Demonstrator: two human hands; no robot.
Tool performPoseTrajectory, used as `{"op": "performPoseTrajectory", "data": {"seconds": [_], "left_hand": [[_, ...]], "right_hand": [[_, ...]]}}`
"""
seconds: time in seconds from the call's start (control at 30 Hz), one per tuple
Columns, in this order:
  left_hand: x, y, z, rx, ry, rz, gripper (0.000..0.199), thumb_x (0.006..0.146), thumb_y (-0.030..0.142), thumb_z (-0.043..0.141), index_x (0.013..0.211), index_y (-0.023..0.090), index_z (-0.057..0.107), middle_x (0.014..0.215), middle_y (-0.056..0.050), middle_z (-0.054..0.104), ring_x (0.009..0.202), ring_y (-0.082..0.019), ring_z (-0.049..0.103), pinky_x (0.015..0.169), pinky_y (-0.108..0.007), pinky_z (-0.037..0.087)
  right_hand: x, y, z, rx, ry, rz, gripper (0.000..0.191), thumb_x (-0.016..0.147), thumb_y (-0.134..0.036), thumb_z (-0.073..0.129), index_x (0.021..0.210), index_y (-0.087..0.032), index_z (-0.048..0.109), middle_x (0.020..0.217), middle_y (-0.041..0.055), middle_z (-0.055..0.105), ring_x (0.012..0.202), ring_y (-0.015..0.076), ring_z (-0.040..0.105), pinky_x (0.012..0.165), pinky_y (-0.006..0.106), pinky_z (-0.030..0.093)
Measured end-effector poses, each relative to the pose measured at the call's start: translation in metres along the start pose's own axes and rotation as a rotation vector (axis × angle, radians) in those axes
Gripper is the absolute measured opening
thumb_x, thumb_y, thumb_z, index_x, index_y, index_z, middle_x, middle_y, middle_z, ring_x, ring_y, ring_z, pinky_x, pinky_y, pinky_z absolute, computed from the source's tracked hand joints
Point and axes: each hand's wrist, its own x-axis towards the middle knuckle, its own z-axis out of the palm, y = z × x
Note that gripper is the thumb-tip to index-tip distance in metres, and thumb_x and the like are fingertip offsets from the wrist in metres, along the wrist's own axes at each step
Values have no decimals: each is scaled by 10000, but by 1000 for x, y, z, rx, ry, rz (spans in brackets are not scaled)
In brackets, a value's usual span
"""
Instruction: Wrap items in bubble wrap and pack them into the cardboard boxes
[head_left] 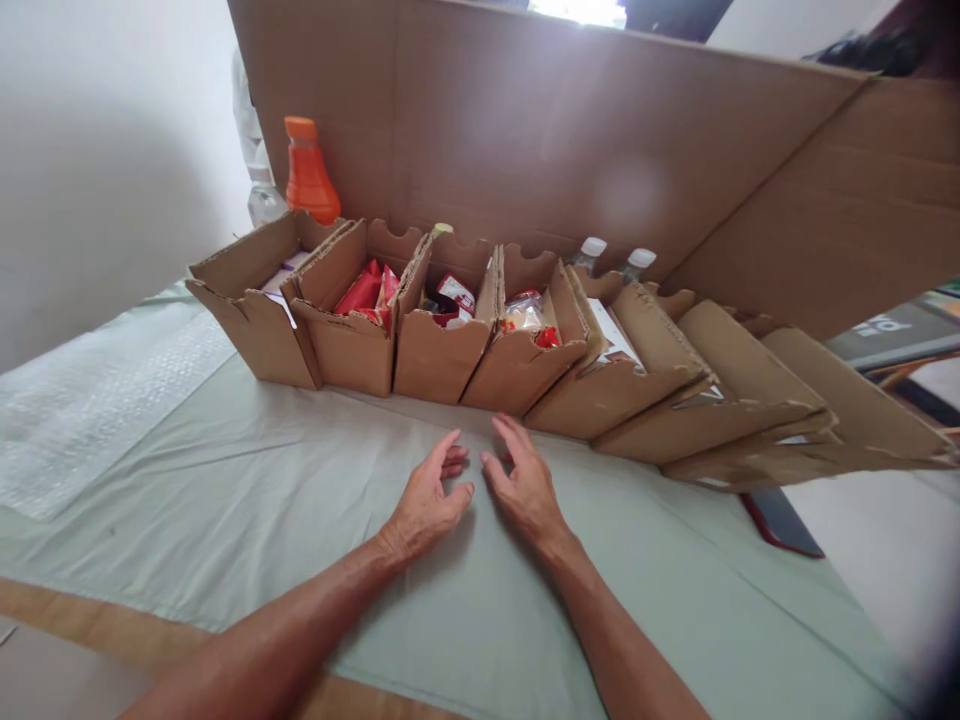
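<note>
Left hand (pixel 427 502): over the green cloth (pixel 300 520), fingers loosely curled with a gap to the thumb, grasping nothing.
Right hand (pixel 528 490): facing the left across a narrow gap, fingers half bent and parted from the thumb, also holding nothing.
Nearest boxes: the third cardboard box (pixel 435 360) from the left, with a dark-red-and-white packet (pixel 456 297) inside, and the fourth cardboard box (pixel 517 367), holding a clear packet (pixel 525 312), both just beyond the fingertips.
Further left: the second cardboard box (pixel 352 355) with red packets (pixel 364 290); the leftmost cardboard box (pixel 259 345) beside it.
Right end: more cardboard boxes (pixel 615 400), leaning.
Behind the row: an orange bottle (pixel 309 178) and white-capped bottles (pixel 639 262).
Left side: bubble wrap (pixel 97 410) on the cloth.
</note>
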Motion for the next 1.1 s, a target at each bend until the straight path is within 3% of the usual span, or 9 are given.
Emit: {"op": "performPoseTrajectory", "data": {"seconds": [0.13,0.27,0.43,0.57,0.7,0.8,0.9,1.03,1.1], "left_hand": [[2,1,0,-47,36,-50,595,812,186,651,1392,179,515,1247,-147,668,1146,-244,666,1064,-467,516],[3,1,1,-81,67,-70,537,822,174,642,1349,176,540,1193,-137,686,1077,-221,685,1003,-417,548],[7,7,-1,-99,143,-61,426,788,194,661,1209,161,608,1081,-126,718,1005,-224,706,944,-412,569],[0,28,-16,-110,240,1,359,806,268,653,1152,176,631,1074,-112,733,1021,-223,706,944,-400,562],[-35,51,-33,-77,364,77,358,834,343,648,1151,175,650,1107,-106,742,1064,-228,699,974,-395,542],[-73,57,-47,70,458,69,330,835,393,666,1078,173,705,1089,-106,754,1045,-251,702,944,-405,546],[-104,55,-65,220,513,61,347,826,435,676,1058,184,735,1095,-105,753,1052,-266,695,928,-407,547],[-125,54,-84,287,568,87,383,850,443,669,1140,196,709,1123,-109,740,1080,-270,688,938,-403,545],[-127,55,-86,296,559,95,422,869,429,675,1230,210,666,1186,-112,723,1092,-266,686,943,-403,546]], "right_hand": [[11,-38,-18,96,100,-57,387,944,-310,530,1304,-208,626,1215,109,711,960,206,707,843,366,589],[62,-91,-31,49,83,-139,586,951,-287,525,1528,-247,433,971,17,752,758,172,690,798,332,563],[115,-120,-29,-212,-1,-101,500,903,-239,574,1401,-210,567,822,35,751,746,226,699,777,345,525],[116,-119,-31,-295,101,-68,262,963,-241,486,1139,-204,676,841,69,750,808,240,714,771,324,500],[110,-120,-36,-365,69,-99,212,940,-208,511,1046,-200,694,839,80,758,863,272,715,780,335,481],[93,-124,-41,-353,27,-148,171,920,-184,544,981,-206,703,846,68,765,845,267,717,750,323,465],[49,-123,-54,-316,-23,-231,138,938,-201,556,933,-215,692,818,33,759,755,218,708,698,291,453],[-33,-105,-97,-118,-58,-460,141,992,-223,550,947,-237,683,808,-11,752,668,139,694,660,236,485],[-66,-88,-124,-49,-8,-425,104,978,-251,607,992,-275,708,845,-24,772,694,136,725,669,212,534]]}}
